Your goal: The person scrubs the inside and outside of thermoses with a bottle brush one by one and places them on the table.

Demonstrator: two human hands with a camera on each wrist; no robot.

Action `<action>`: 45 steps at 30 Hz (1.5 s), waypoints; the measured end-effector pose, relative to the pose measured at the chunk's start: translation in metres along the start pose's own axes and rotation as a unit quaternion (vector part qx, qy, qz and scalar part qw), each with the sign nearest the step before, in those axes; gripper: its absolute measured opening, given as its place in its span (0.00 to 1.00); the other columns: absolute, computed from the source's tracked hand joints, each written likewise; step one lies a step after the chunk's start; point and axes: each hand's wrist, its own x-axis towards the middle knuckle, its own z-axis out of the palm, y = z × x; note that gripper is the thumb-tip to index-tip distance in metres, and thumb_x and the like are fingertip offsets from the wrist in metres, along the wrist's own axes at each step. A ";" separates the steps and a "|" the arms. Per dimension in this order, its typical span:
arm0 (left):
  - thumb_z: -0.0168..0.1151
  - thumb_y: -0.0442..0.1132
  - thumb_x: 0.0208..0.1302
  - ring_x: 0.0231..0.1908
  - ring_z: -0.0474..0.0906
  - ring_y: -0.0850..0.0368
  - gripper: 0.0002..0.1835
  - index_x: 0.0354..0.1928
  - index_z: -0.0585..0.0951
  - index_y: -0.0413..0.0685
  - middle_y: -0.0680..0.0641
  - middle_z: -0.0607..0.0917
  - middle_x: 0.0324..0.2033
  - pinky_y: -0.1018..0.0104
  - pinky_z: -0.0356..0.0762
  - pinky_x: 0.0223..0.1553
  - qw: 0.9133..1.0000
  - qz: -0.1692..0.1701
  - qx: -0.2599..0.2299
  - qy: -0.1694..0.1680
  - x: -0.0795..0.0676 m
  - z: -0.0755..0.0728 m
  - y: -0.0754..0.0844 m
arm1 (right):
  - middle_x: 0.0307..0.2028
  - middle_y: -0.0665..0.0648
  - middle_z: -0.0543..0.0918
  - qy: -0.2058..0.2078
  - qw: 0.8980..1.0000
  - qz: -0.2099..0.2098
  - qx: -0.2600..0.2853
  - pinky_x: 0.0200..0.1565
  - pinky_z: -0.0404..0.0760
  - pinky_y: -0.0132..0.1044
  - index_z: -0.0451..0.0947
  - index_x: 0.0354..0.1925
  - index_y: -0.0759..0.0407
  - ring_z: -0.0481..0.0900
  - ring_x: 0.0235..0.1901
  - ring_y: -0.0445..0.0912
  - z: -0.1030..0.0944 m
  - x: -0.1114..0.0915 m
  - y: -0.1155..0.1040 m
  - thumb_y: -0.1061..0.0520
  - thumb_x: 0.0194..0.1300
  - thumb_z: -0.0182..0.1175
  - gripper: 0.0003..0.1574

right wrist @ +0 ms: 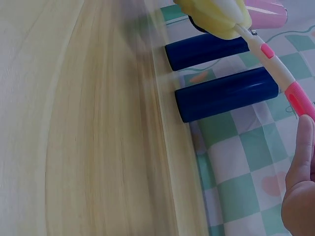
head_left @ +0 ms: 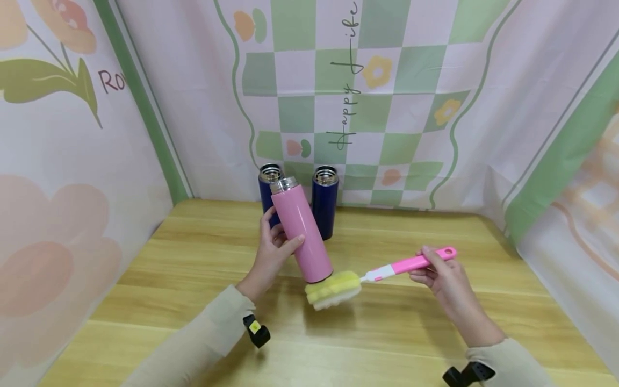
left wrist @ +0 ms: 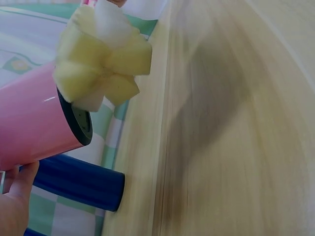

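My left hand [head_left: 275,247] grips a pink vacuum flask [head_left: 302,231] around its side, lifted off the table and tilted, its uncapped steel mouth up and to the left. In my right hand [head_left: 446,279] is the pink and white handle of a bottle brush [head_left: 406,265]. Its yellow and white sponge head [head_left: 333,289] is at the flask's dark base; the left wrist view shows the sponge [left wrist: 101,59] overlapping the base's rim, and whether they touch I cannot tell. The right wrist view shows the thumb [right wrist: 302,152] along the handle.
Two dark blue flasks without lids stand at the back of the wooden table [head_left: 193,269]: one [head_left: 325,201] is in plain sight, the other [head_left: 266,188] partly behind the pink flask. Patterned cloth [head_left: 367,113] hangs behind and at both sides.
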 end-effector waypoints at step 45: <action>0.72 0.41 0.61 0.50 0.80 0.45 0.49 0.76 0.51 0.63 0.41 0.78 0.57 0.52 0.81 0.49 0.996 0.033 0.074 -0.045 0.002 0.012 -0.005 | 0.33 0.57 0.87 0.001 0.998 0.006 -0.066 0.40 0.84 0.36 0.83 0.39 0.56 0.87 0.31 0.45 -0.008 -0.003 -0.007 0.58 0.79 0.50 0.15</action>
